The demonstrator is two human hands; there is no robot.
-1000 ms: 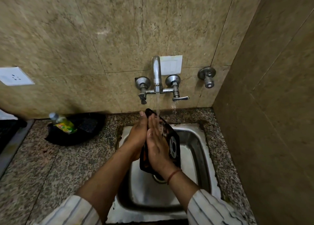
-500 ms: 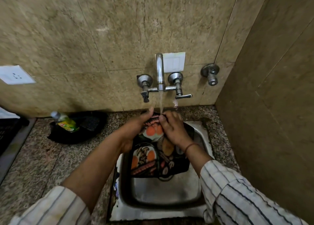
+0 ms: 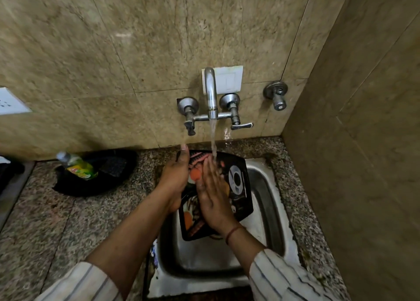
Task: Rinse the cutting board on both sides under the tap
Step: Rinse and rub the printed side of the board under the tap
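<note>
On the granite surface (image 3: 68, 221) at left, a green bottle (image 3: 77, 166) is seen. The left hand (image 3: 175, 175) grips the cutting board (image 3: 238, 187) edge, fingers curled. The black board, printed with orange food pictures, is held tilted over the sink (image 3: 270, 200) under the tap (image 3: 210, 91) stream. The right hand (image 3: 213, 198) lies flat, fingers together.

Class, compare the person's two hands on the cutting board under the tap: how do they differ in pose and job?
The left hand grips the cutting board by its left edge, fingers pointing up, while the right hand lies flat on the printed face. The tap's water stream lands by the right hand's fingertips; the left hand sits beside it. Both hands touch the board above the sink.
</note>
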